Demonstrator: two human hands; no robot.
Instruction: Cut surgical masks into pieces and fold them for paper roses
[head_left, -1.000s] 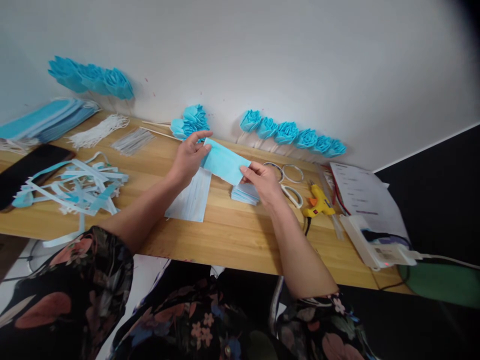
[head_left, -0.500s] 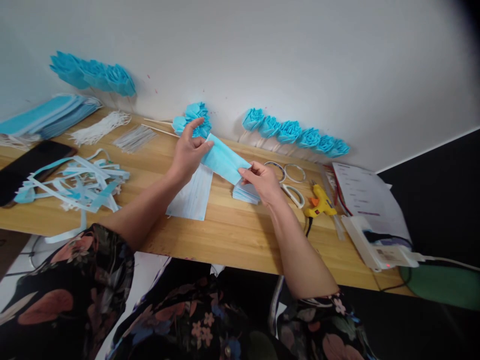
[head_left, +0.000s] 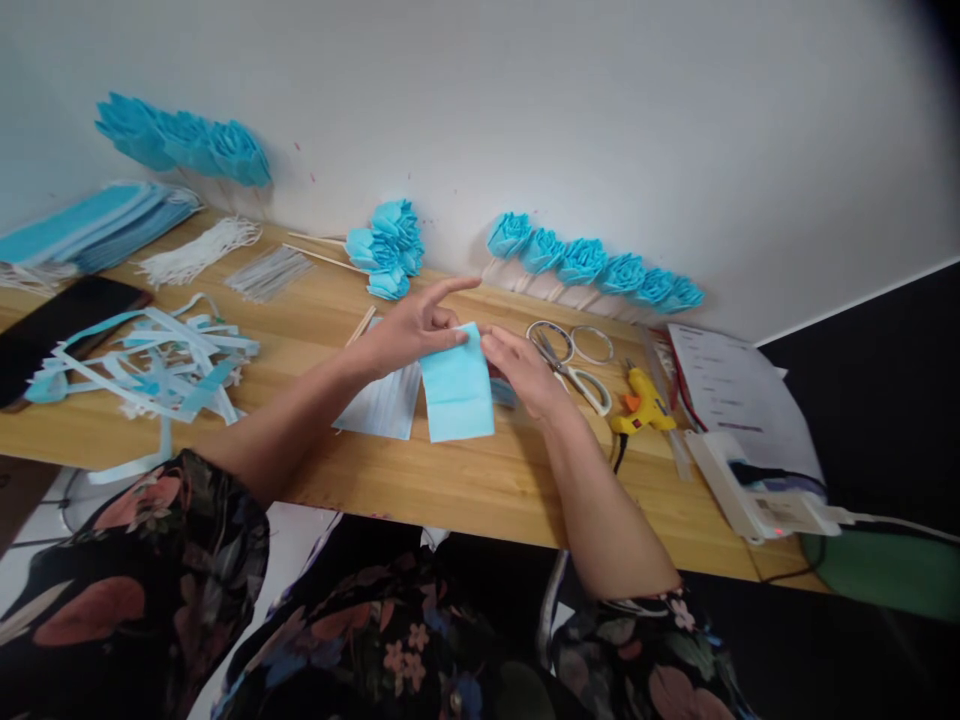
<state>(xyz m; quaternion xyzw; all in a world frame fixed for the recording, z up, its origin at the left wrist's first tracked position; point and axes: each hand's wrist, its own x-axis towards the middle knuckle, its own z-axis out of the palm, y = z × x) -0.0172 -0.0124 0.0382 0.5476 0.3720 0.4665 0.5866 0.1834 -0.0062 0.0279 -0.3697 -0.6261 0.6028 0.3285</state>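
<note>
A light blue mask sheet (head_left: 457, 395) hangs upright above the wooden table (head_left: 465, 480), held by its top edge. My left hand (head_left: 409, 335) pinches the top left corner with the forefinger sticking out. My right hand (head_left: 521, 368) pinches the top right corner. A white sheet (head_left: 379, 405) lies flat on the table just left of it. A small stack of blue pieces (head_left: 504, 392) is mostly hidden behind my right hand.
Scissors (head_left: 574, 370), wire rings (head_left: 592, 343) and a yellow glue gun (head_left: 641, 405) lie to the right, then papers (head_left: 731, 390) and a white power strip (head_left: 757, 490). Blue fabric flowers (head_left: 592, 262) line the wall. Cut strips (head_left: 150, 360), a phone (head_left: 52, 330) and stacked masks (head_left: 82, 232) are at left.
The blue sheet was held stretched lengthwise between both hands; my hands have come together and it now hangs vertically from its top edge, closer to me.
</note>
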